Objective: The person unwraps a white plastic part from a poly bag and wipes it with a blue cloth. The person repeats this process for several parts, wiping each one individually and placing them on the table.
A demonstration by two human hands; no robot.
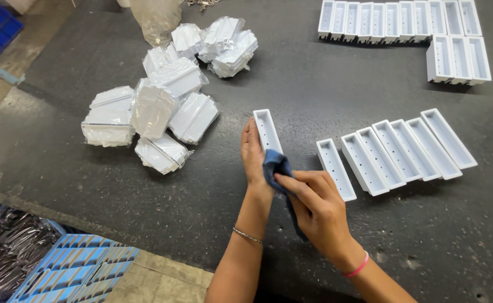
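Note:
My left hand (252, 156) grips a long white plastic tray (267, 130) by its side, holding it on the dark tabletop (325, 90). My right hand (313, 209) pinches a blue cloth (277, 166) and presses it against the near end of that tray. The cloth hangs down between my two wrists. A loose white tray (336, 169) lies just right of my hands, apart from them.
A row of several white trays (409, 148) lies to the right. More trays (403, 21) stand along the far right edge. Plastic-wrapped white parts (151, 112) are heaped at the left. Blue crates (72, 269) sit below the near left table edge.

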